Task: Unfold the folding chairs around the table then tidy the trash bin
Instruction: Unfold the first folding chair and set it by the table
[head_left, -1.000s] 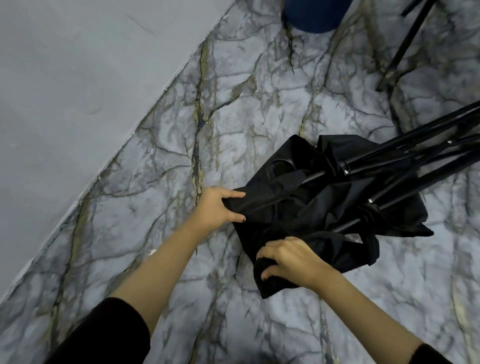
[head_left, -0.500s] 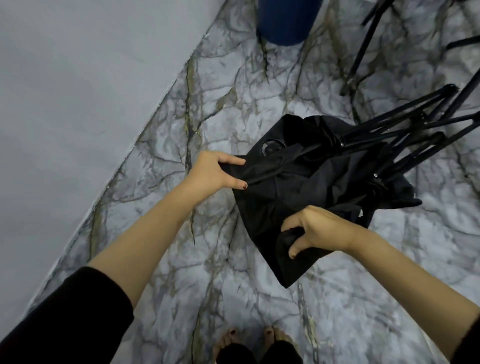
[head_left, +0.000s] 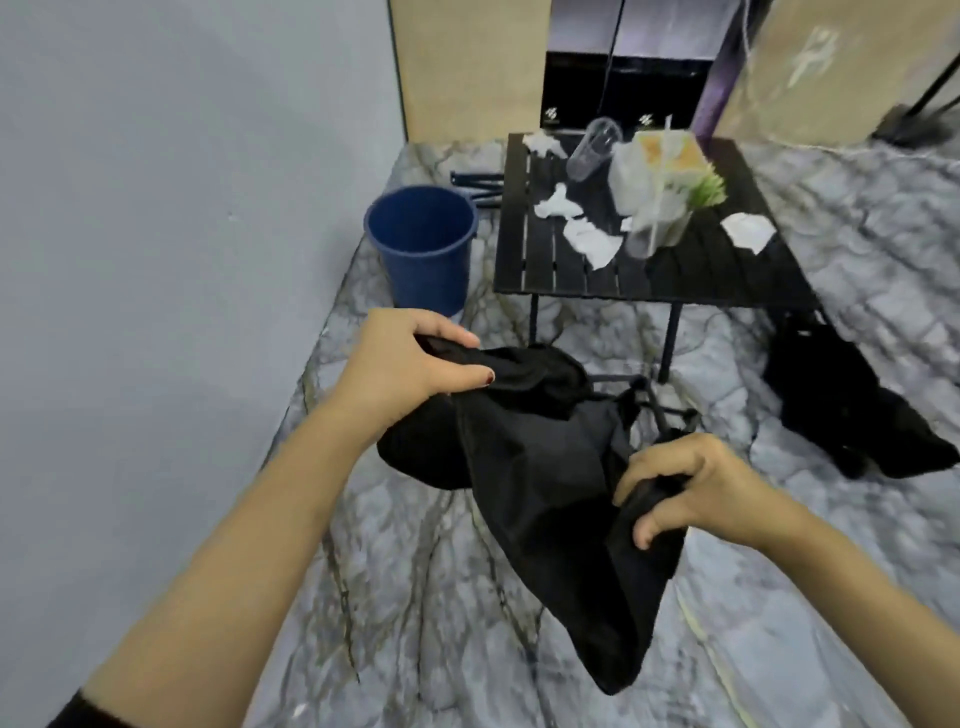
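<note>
Unfolding step under way on a collapsed black folding chair (head_left: 545, 467), limp fabric bunched low over the marble floor (head_left: 415, 597) near the black table (head_left: 727, 275), clamped by left hand (head_left: 405, 364) and right hand (head_left: 696, 493), likely needing spreading apart next; blue trash bin (head_left: 423, 249) far left.

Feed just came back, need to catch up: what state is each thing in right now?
Left hand: grip shut on chair fabric.
Right hand: grip shut on chair fabric.
Chair: still collapsed.
Second chair: folded, on the floor.
Bin: upright, looks empty.
Cup: tipped over.
Table: standing, littered.
</note>
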